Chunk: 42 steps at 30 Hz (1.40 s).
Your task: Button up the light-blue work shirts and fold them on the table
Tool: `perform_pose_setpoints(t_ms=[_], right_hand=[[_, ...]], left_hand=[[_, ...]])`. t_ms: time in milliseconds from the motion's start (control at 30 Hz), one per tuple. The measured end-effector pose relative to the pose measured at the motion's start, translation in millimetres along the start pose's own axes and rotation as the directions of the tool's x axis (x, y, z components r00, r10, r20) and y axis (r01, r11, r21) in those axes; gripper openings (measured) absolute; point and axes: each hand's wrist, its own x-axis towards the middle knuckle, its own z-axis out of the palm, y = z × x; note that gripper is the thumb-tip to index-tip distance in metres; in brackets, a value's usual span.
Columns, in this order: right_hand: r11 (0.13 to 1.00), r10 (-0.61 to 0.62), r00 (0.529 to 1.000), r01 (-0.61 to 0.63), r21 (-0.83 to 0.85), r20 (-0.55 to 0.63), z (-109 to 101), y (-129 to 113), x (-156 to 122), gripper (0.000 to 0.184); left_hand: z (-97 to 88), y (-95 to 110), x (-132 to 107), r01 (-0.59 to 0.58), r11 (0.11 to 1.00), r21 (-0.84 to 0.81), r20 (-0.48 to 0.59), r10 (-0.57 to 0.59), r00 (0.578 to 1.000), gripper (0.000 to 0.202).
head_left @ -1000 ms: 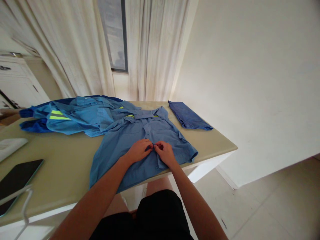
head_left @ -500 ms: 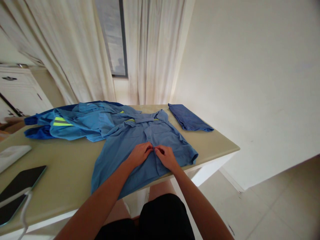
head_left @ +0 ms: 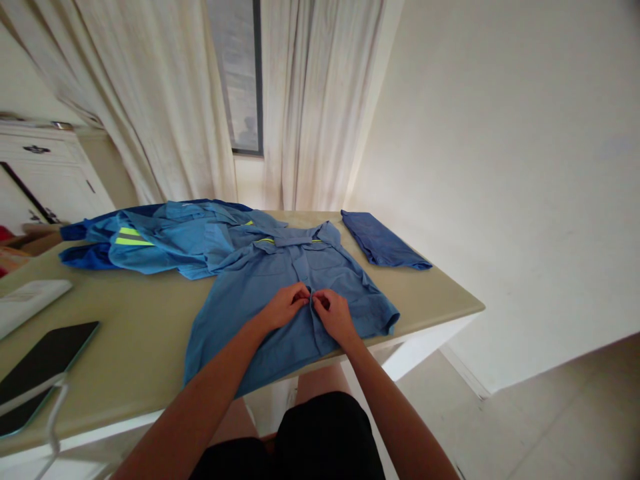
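Observation:
A blue work shirt with yellow reflective strips lies front side up before me, its hem hanging near the table's front edge. My left hand pinches the button placket from the left, about halfway down the front. Close beside it, my right hand pinches the same placket from the right, so the fingertips of both hands nearly meet. The cloth is lifted slightly between them. Any button there is hidden by my fingers.
More blue garments with a yellow-grey strip are heaped at the back left. A folded dark blue garment lies at the back right of the table. At the left are a black tablet-like device, a white cable and a white object.
The view has shifted slightly, so everything sits a little further right. Both hands stay pinching the placket at about the same spot.

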Motion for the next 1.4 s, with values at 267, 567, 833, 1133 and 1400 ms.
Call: perform_pose_setpoints(t_ms=[267, 567, 833, 1133, 1400], right_hand=[[0.999, -0.025, 0.998, 0.022, 0.046, 0.058, -1.0, 2.2, 0.1, 0.014], [0.999, -0.024, 0.999, 0.025, -0.031, 0.042, -0.9, 1.2, -0.3, 0.012], [0.995, -0.046, 0.998, 0.051, -0.091, 0.047, -1.6, -4.5, -2.1, 0.010], [0.991, -0.035, 0.998, 0.042, -0.128, 0.056, -0.1, -1.9, -3.8, 0.010], [0.992, -0.058, 0.997, 0.064, -0.110, 0.055, -1.0, 1.9, -2.2, 0.016]], left_hand=[[3.4, -4.2, 1.1, 0.062, 0.997, 0.054, -0.087, -0.057, 0.995, 0.002], [1.8, 1.1, 1.3, 0.058, 0.997, 0.040, -0.053, -0.056, 0.997, 0.006], [6.0, -4.1, 2.4, 0.087, 0.995, -0.049, -0.067, -0.090, 0.994, 0.022], [3.4, -9.5, 6.2, 0.091, 0.992, -0.088, -0.067, -0.097, 0.993, 0.022], [-0.4, -11.9, 5.9, 0.091, 0.992, -0.092, -0.009, -0.092, 0.996, 0.017]])
